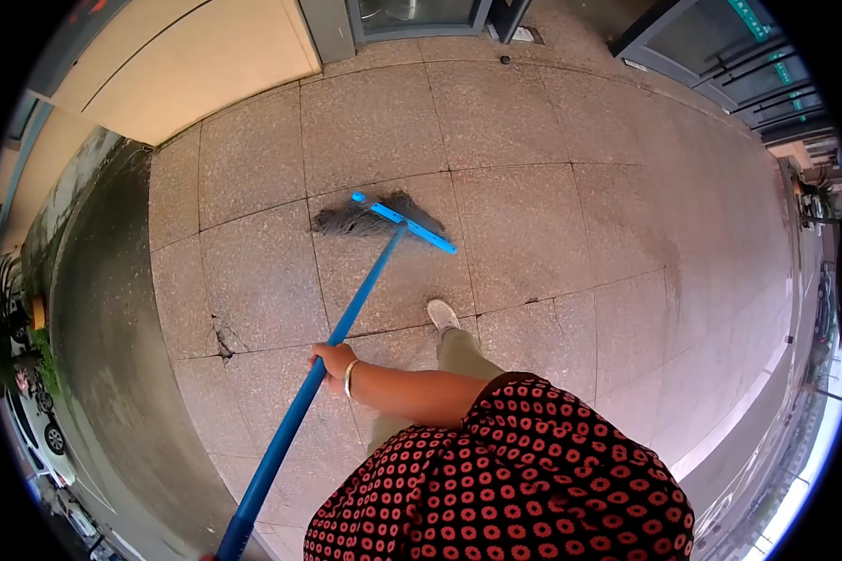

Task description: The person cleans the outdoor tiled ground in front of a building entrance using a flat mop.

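A mop with a long blue handle [285, 430] slants from the bottom left up to the middle of the view. Its flat blue bar [426, 236] lies across dark grey strands [351, 222], which spread over the speckled stone floor [384, 122]. My right hand [333, 363], with a bracelet at the wrist, is closed around the middle of the handle. At the bottom edge only a sliver of my left hand [207, 557] shows, against the handle's near end; most of it is out of view.
My shoe [442, 315] stands on the tiles behind the mop head. A beige wall [196, 65] rises at the upper left, with glass doors [711, 56] at the upper right. A broken tile corner [225, 341] lies left of the handle. Cars [42, 430] are at the far left.
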Motion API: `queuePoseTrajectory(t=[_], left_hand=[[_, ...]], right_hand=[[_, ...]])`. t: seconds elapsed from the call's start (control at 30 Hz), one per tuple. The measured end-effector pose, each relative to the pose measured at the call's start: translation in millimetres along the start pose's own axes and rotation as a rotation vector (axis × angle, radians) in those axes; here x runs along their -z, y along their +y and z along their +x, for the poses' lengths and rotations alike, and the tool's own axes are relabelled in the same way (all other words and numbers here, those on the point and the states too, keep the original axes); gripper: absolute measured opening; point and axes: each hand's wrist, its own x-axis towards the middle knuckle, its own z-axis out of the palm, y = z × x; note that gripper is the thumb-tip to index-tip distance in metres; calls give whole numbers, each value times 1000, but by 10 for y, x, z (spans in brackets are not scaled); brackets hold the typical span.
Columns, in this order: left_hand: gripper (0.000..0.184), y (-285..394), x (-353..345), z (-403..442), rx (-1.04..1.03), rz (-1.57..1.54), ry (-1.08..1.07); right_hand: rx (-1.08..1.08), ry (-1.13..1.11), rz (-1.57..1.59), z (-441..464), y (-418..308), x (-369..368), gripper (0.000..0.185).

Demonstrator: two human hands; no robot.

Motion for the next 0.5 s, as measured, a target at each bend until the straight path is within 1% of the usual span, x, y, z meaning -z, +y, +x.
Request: queuePoseTrajectory(t=[0.03,0.1,0.13,0.17,0.23,0.27,0.3,0.33,0.37,0.4,0.43,0.47,0.5], left_hand=[[21,144,15,224,-76,-12,-5],[24,596,-38,719,-355,24,58],[26,862,-119,941,-429,-21,64],[29,1129,-221,1150,-506,-65,68],[29,1629,-464,1570,-702,-11,-63],[30,1915,-690,1748,-812,-53,32],[28,2198,-900,1896,-903,-99,28],[27,2470,-1112,2000,-977,-124,28],[28,2748,-1224,2031,-984,-102,-72],[31,2961,-1358,2043,-1025,-113,-110],[35,3133,-1420,2044,-1036,-47,-187],[36,3259,-1405,2030,-1042,-34,-215],[37,3331,-1386,2028,-1048,-24,-239]], right_hand=[[38,-23,94,-70,-285,229,10],[112,27,239,-238,-892,730,10],[177,41,292,-267,-1163,1057,10],[237,103,334,-297,-1429,1389,11],[367,167,402,-315,-1930,2153,13],[395,210,477,-298,-2161,2559,13],[442,302,496,-273,-2375,2976,16],[443,425,638,-212,-2584,3364,17],[466,529,516,-245,-2733,3710,20],[426,683,283,-313,-2852,3974,22],[499,762,441,-293,-2918,4227,25],[501,742,449,-421,-2953,4386,25],[528,770,511,-573,-2976,4393,24]])
